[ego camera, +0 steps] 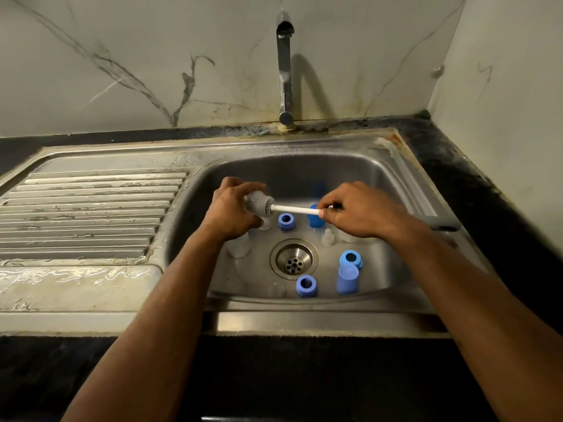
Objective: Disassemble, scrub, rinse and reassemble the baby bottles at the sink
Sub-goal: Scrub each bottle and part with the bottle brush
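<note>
Over the steel sink basin, my left hand grips a clear bottle body lying on its side, mouth to the right. My right hand pinches the white handle of a bottle brush; its bristle head sits inside the bottle mouth. On the basin floor stand blue collar rings, a blue cap, another blue cap partly behind the brush handle, a clear teat and a clear bottle.
The drain strainer sits mid-basin. A chrome tap rises behind the sink; no water runs. A wet ribbed drainboard lies to the left. Dark counter and a tiled wall close the right side.
</note>
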